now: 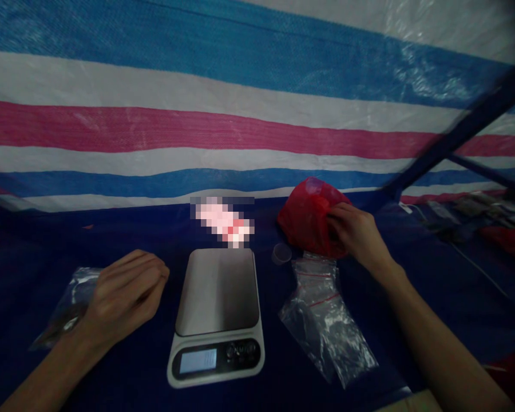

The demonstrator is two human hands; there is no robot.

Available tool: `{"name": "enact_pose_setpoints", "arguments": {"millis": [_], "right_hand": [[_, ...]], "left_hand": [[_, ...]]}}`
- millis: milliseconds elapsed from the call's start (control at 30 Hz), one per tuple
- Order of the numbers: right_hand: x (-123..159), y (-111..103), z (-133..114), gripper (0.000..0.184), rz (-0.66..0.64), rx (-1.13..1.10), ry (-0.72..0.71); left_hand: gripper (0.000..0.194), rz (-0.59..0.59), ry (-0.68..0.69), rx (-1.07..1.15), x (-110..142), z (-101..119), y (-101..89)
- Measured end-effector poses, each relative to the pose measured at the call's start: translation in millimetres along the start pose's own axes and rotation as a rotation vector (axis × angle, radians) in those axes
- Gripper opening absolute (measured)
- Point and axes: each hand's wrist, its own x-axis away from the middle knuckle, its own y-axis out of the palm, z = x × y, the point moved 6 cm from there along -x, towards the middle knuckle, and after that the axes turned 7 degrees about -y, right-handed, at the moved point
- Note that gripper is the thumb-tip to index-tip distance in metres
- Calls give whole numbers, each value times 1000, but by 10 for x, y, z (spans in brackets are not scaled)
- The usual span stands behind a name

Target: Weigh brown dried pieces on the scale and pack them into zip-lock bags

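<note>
My right hand [357, 232] grips the edge of a red plastic bag [302, 212], its fingertips partly hidden at the bag's opening. Curled closed, my left hand [129, 286] rests between a kitchen scale [218, 292] and a transparent zip bag [75, 300] with dark contents. What its fingers hold, if anything, is hidden. The scale has a bare steel plate and a lit display too faint to read. A small transparent cup [281, 253] stands by the red bag. Nearer to me lie several flat zip bags [326, 315] with red seal lines, overlapping one another.
Dark blue cloth [146, 377] covers the work surface. Behind the scale lies a pale, pixelated item [221, 220]. A striped tarp [197, 126] closes off the back, and a dark slanting frame bar [459, 131] stands at right, with blurred items [476, 212] beyond it.
</note>
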Motion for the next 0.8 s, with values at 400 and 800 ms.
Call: {"name": "enact_pose_setpoints", "arguments": {"millis": [400, 800], "right_hand": [[29, -474, -274, 23, 231, 133, 45], [-26, 160, -1097, 19, -257, 30, -357]], "left_hand": [[23, 30, -82, -13, -15, -8, -4], [24, 55, -116, 8, 27, -5, 91]]}}
